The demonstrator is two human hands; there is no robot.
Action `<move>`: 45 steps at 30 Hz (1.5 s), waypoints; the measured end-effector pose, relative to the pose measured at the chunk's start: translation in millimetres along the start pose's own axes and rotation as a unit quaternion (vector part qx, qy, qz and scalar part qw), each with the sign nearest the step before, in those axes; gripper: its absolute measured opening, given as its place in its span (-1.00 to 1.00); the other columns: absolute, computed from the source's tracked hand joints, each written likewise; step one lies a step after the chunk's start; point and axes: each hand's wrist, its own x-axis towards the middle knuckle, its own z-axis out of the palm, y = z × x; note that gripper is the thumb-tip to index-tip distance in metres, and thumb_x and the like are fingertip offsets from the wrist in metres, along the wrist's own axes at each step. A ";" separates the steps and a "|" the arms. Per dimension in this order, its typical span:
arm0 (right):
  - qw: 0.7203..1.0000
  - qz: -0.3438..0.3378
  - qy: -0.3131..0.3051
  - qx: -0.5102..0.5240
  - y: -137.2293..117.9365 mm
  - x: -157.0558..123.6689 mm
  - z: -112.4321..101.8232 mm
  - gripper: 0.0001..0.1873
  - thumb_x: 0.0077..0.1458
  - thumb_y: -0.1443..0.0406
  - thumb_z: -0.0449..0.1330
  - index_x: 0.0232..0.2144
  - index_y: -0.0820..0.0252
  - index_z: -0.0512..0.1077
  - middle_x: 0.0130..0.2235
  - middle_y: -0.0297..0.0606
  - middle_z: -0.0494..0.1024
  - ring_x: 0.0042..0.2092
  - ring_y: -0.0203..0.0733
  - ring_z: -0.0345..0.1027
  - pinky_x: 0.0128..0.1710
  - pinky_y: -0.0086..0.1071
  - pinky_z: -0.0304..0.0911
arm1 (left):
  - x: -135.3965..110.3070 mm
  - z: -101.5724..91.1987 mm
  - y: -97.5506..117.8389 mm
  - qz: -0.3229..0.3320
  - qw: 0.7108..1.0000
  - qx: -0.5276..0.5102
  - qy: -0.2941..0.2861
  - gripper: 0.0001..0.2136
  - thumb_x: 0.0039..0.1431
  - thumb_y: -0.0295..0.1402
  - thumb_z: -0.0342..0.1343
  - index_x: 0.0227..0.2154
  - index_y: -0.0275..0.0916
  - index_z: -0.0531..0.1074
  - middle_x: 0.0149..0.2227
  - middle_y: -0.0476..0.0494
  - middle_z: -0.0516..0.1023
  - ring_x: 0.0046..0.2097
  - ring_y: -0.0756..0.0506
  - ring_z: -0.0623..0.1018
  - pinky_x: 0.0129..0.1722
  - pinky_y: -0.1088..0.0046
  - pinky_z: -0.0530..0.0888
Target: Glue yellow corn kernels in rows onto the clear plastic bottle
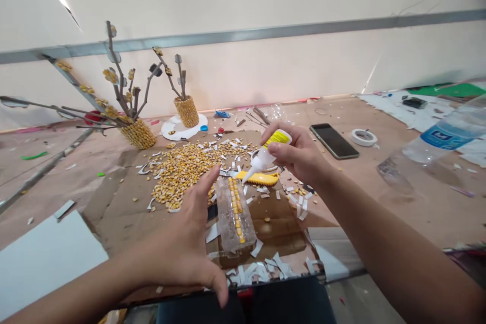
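My right hand [299,154] is closed round a small white glue bottle [266,154] with a yellow label, its nozzle tilted down to the left above a clear plastic bottle [234,217]. That clear bottle lies on its side on a sheet of cardboard [125,212] and carries a row of corn kernels down its middle. My left hand [182,248] hovers just left of it, fingers spread, holding nothing. A heap of loose corn kernels [186,167] lies behind my left hand. A yellow cutter [261,178] rests under the glue nozzle.
White paper scraps [261,268] litter the cardboard. Two kernel-covered vases with twig branches [138,131] [187,110] stand at the back left. A black phone [334,140], a tape roll [363,136] and a blurred water bottle [436,144] are to the right. A white sheet [41,258] lies at front left.
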 end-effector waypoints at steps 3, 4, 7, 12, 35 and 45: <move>0.999 -0.020 0.014 -0.029 0.2 -0.4 3.8 -0.53 -0.01 0.00 0.51 -0.53 0.08 0.35 -0.58 -0.50 0.26 -0.55 -0.38 -0.01 -0.57 -0.41 -0.07 | 1.6 21.1 -1.7 -0.010 1.000 0.011 0.020 0.64 -0.40 0.20 0.63 0.54 0.25 -0.54 0.62 -0.46 -0.24 0.55 -0.80 -0.03 0.37 -0.65 0.15; 0.999 -0.027 0.024 -0.036 0.8 -0.4 5.2 -0.52 -0.01 0.01 0.51 -0.55 0.08 0.33 -0.58 -0.49 0.27 -0.54 -0.37 0.01 -0.55 -0.41 -0.04 | 4.3 23.6 -3.7 -0.014 1.000 0.009 0.021 0.58 -0.30 0.16 0.63 0.54 0.26 -0.53 0.61 -0.46 -0.19 0.54 -0.79 0.00 0.35 -0.66 0.16; 0.995 -0.051 0.031 -0.077 3.6 -0.3 9.5 -0.59 0.05 0.00 0.49 -0.52 0.10 0.46 -0.53 -0.43 0.38 -0.49 -0.34 0.12 -0.49 -0.41 0.05 | 8.7 24.4 -10.7 -0.021 0.999 -0.009 0.025 0.46 -0.14 -0.01 0.61 0.54 0.27 -0.49 0.56 -0.45 0.00 0.52 -0.71 0.14 0.37 -0.61 0.18; 0.995 0.025 -0.069 -0.066 5.5 -0.9 12.1 -0.50 -0.11 -0.13 0.58 -0.47 0.13 0.61 -0.55 -0.40 0.44 -0.52 -0.34 0.17 -0.54 -0.44 0.01 | 4.3 29.4 -24.5 -0.021 0.997 -0.050 0.056 0.39 -0.14 -0.03 0.61 0.51 0.30 -0.38 0.50 -0.39 0.09 0.49 -0.62 0.23 0.38 -0.49 0.27; 0.990 0.106 -0.073 -0.057 12.6 -13.8 28.8 -0.65 0.10 0.05 0.50 -0.41 0.19 0.56 -0.59 -0.45 0.40 -0.58 -0.40 0.12 -0.62 -0.47 -0.06 | 0.8 38.6 -24.7 -0.016 0.994 -0.023 0.101 0.36 -0.15 0.13 0.58 0.51 0.30 -0.33 0.46 -0.36 0.09 0.39 -0.64 0.27 0.27 -0.56 0.32; 0.991 -0.058 0.047 -0.111 28.6 -25.6 46.7 -0.66 0.14 0.14 0.50 -0.44 0.12 0.45 -0.54 -0.47 0.43 -0.56 -0.39 0.17 -0.58 -0.45 0.01 | 2.2 39.4 -23.8 -0.015 0.994 -0.018 0.102 0.35 -0.16 0.18 0.56 0.51 0.27 -0.33 0.43 -0.34 0.09 0.38 -0.63 0.26 0.29 -0.52 0.30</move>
